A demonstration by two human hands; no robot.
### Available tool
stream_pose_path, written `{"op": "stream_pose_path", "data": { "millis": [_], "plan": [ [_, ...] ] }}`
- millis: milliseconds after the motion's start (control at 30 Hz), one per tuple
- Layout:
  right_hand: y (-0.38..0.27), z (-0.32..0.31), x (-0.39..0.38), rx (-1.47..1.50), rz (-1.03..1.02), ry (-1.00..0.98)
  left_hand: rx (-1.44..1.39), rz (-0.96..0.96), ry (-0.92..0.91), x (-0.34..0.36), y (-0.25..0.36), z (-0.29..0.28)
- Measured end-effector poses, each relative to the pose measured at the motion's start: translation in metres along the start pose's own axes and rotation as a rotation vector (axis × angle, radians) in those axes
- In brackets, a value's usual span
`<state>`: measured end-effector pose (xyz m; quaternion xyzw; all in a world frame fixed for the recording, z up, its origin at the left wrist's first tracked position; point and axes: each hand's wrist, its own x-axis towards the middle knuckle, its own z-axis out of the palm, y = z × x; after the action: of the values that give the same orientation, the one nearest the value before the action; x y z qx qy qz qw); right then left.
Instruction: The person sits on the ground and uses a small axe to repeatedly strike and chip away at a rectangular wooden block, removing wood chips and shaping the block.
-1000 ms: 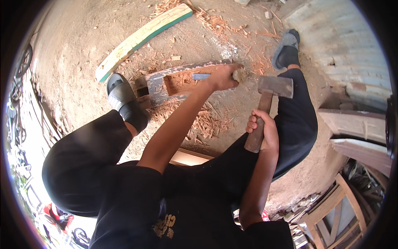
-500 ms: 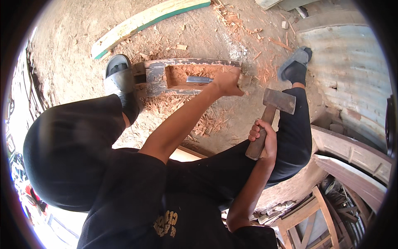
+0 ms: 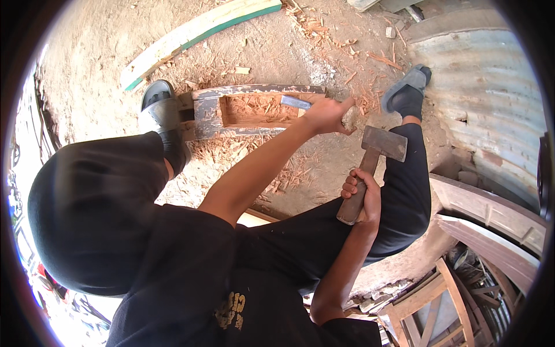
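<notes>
My left hand (image 3: 327, 115) is closed round a chisel, its handle mostly hidden; the flat metal blade (image 3: 294, 102) reaches over the right end of a recess in a weathered wooden workpiece (image 3: 204, 113). Loose reddish chips lie inside the recess. My right hand (image 3: 362, 194) grips the wooden handle of a heavy square-headed hammer (image 3: 384, 143), held upright in the picture beside my right thigh, below and right of my left hand. The workpiece lies on the dirt ground between my two sandalled feet, with shavings heaped along its near side.
A curved timber with a green edge (image 3: 191, 37) lies beyond the workpiece. A corrugated metal sheet (image 3: 474, 98) borders the right side. Old boards (image 3: 485, 208) and a wooden frame (image 3: 448, 295) are stacked at lower right. Wood chips are scattered over the ground.
The view has shifted. My left hand has turned, and the chisel blade now sits higher, near the recess's right end, rather than lying lower within it. My right hand still holds the hammer.
</notes>
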<state>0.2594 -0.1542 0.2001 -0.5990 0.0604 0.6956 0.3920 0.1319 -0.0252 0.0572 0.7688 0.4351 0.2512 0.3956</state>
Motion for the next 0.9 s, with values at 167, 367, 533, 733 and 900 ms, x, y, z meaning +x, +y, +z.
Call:
{"op": "stream_pose_path", "data": {
  "millis": [167, 367, 533, 733, 900],
  "plan": [
    [-0.002, -0.001, 0.0, 0.023, 0.014, -0.028, 0.062, 0.064, 0.123, -0.005, -0.019, 0.003],
    [-0.001, -0.003, -0.001, 0.045, 0.019, -0.04, 0.023, -0.05, 0.005, -0.003, -0.006, -0.017],
    [0.0, -0.002, 0.0, 0.048, 0.03, -0.046, 0.069, -0.12, -0.043, -0.002, -0.008, -0.02],
    [0.0, 0.0, 0.001, -0.023, 0.006, -0.015, 0.139, -0.061, -0.025, -0.003, -0.022, 0.01],
    [0.001, 0.003, 0.005, -0.082, -0.009, -0.002, 0.176, -0.108, -0.013, 0.005, -0.027, 0.016]
  ]
}}
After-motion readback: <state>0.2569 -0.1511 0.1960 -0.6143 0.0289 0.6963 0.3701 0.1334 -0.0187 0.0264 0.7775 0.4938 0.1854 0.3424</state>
